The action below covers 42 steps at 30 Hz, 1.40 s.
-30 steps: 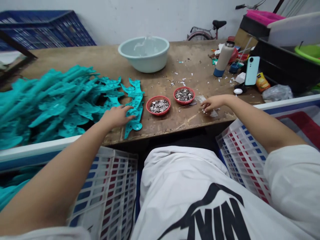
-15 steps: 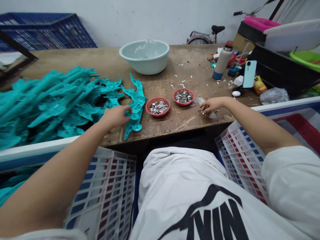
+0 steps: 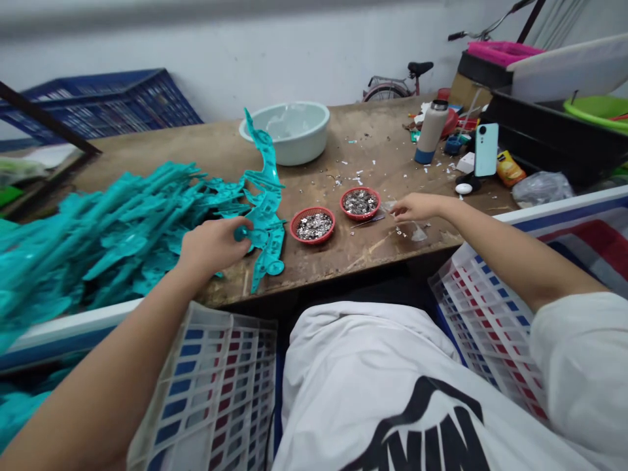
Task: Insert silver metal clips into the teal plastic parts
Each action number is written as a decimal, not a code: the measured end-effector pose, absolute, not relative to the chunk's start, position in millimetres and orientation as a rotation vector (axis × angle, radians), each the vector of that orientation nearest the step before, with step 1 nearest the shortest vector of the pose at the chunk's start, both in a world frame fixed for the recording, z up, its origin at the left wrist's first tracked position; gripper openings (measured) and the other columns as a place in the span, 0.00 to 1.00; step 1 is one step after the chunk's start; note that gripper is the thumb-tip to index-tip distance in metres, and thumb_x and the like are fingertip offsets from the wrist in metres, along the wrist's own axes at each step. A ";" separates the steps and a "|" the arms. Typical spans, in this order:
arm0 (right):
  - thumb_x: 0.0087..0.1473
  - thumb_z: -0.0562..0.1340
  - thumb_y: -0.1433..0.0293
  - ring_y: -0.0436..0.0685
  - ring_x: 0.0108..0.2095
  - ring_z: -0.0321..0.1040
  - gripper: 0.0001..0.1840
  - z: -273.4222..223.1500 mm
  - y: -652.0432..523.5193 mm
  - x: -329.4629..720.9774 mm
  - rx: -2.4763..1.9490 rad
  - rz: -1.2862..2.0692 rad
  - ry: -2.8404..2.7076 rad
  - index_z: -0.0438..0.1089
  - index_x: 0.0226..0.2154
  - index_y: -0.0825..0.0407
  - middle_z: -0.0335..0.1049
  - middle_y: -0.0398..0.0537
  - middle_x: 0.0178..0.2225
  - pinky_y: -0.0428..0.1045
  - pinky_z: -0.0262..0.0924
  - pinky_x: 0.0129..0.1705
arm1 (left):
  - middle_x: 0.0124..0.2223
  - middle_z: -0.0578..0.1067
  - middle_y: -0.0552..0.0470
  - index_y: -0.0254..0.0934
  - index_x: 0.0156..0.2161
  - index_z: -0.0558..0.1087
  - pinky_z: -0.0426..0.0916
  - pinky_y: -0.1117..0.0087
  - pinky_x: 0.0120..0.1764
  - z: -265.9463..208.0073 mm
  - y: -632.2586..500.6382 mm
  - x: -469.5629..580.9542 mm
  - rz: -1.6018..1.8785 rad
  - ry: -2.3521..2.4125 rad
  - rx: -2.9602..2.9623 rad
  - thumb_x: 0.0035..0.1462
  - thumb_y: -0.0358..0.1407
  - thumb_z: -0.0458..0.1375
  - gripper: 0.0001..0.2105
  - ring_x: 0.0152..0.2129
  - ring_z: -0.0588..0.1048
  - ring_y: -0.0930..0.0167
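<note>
My left hand (image 3: pixel 216 245) grips a turquoise plastic part (image 3: pixel 267 196) by its near side, thumb and fingers closed on a rounded piece of it. The part is long and jagged, and its far end rises in front of the pale basin. My right hand (image 3: pixel 412 208) hovers low over the table with its fingertips drawn together; what they hold, if anything, is too small to make out. Small metal pieces (image 3: pixel 401 232) lie just below it. Between my hands stand two red baskets, the nearer one (image 3: pixel 313 241) and the farther one (image 3: pixel 360 218), both filled with small shiny metal pieces.
A heap of turquoise parts (image 3: pixel 132 229) covers the table's left. Behind is a pale basin (image 3: pixel 304 140). At right stand a bottle (image 3: pixel 432 134), a phone (image 3: pixel 485 150) and a black bin (image 3: pixel 544 124). Plastic crates (image 3: pixel 220 366) flank my lap.
My left hand has lifted the turquoise part, whose far end now stands higher, before the basin. My right hand has risen slightly off the small metal pieces. The view has shifted a little.
</note>
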State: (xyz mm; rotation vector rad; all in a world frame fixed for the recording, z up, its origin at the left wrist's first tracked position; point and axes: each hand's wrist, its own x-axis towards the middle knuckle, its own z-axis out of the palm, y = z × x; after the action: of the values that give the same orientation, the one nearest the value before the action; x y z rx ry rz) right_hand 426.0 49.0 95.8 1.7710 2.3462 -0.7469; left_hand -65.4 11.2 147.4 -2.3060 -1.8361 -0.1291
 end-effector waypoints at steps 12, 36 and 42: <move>0.57 0.88 0.37 0.62 0.48 0.87 0.49 131.3 26.8 293.6 1.803 -2.701 2.299 0.72 0.66 0.42 0.86 0.44 0.47 0.54 0.86 0.52 | 0.47 0.90 0.45 0.43 0.44 0.88 0.62 0.56 0.37 131.0 -61.0 86.9 -0.364 -1.077 -2.851 0.78 0.40 0.63 0.11 0.46 0.86 0.59; 0.75 0.70 0.56 0.84 0.53 0.91 0.24 102.9 33.0 294.7 1.356 -0.377 2.028 0.83 0.65 0.50 0.92 0.72 0.56 0.64 0.76 0.45 | 0.85 0.78 0.43 0.51 0.80 0.83 0.90 0.39 0.65 33.7 -10.8 -43.5 0.016 -0.616 -3.254 0.64 0.37 0.77 0.39 0.76 0.84 0.40; 0.78 0.65 0.53 0.76 0.42 0.88 0.19 121.1 62.7 317.4 1.407 -0.446 1.844 0.87 0.57 0.44 0.90 0.58 0.42 0.60 0.73 0.41 | 0.85 0.78 0.50 0.54 0.71 0.90 0.90 0.43 0.55 20.8 -23.7 -61.6 -0.029 -0.643 -3.347 0.57 0.41 0.81 0.35 0.72 0.86 0.41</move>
State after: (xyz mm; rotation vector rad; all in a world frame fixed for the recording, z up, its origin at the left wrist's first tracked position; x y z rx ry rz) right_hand 317.4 62.7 121.1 1.4070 1.8444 -0.4464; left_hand -61.6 -23.7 20.8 -3.3473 -0.6430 -0.0286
